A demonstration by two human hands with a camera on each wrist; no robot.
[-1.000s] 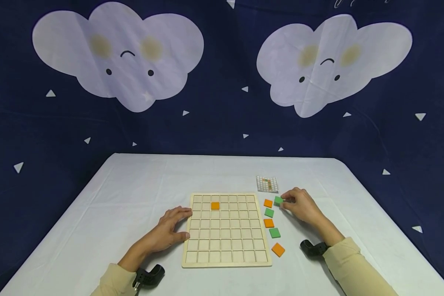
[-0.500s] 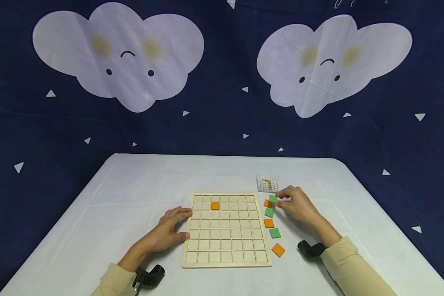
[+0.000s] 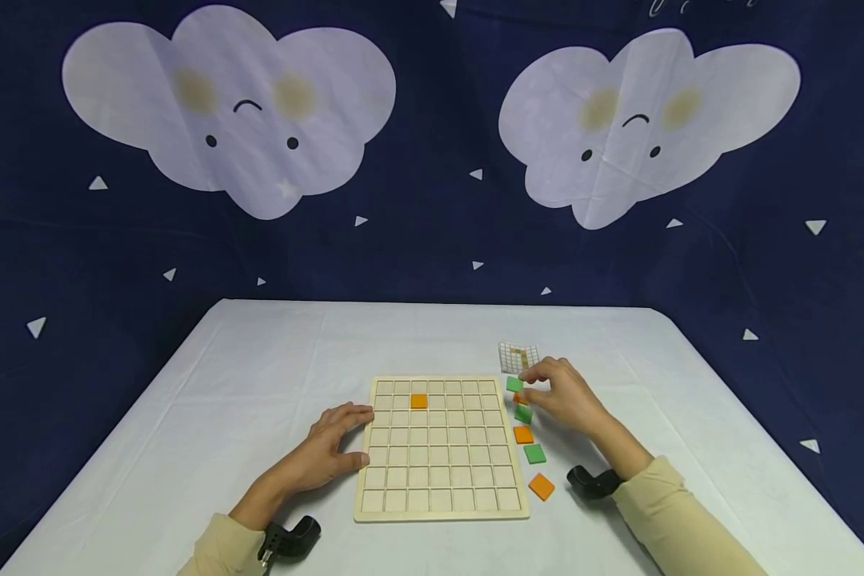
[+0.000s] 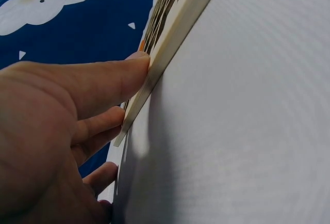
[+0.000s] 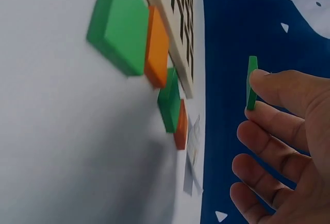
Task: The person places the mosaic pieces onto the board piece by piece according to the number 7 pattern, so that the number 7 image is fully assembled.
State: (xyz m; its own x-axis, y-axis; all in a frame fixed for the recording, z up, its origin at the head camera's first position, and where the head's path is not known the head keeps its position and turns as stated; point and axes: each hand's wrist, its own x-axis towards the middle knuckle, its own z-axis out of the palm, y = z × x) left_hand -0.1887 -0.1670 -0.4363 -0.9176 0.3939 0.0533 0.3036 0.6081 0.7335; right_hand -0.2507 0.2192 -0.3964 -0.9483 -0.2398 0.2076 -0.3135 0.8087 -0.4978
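Observation:
My right hand (image 3: 567,398) pinches a green square tile (image 3: 514,384) between thumb and index finger, lifted off the table beside the board's top right corner. In the right wrist view that green tile (image 5: 251,83) is seen edge-on, other fingers spread below. The left hand (image 3: 324,450) rests at the left edge of a wooden grid board (image 3: 442,516), thumb and fingertips touching its rim. In the left wrist view the thumb (image 4: 116,77) lies on the board's edge (image 4: 175,38). One orange tile (image 3: 419,401) sits in a cell of the second row.
Right of the board lies a column of loose tiles: an orange tile (image 3: 523,434), a green tile (image 3: 535,454), a turned orange tile (image 3: 542,486) and others partly under the right hand. A small printed grid card (image 3: 517,357) lies behind them. White cloth (image 3: 295,344) covers the table.
The right hand has carried the green tile leftward, from the right of the tile column toward the board. The left hand and the board have stayed in place.

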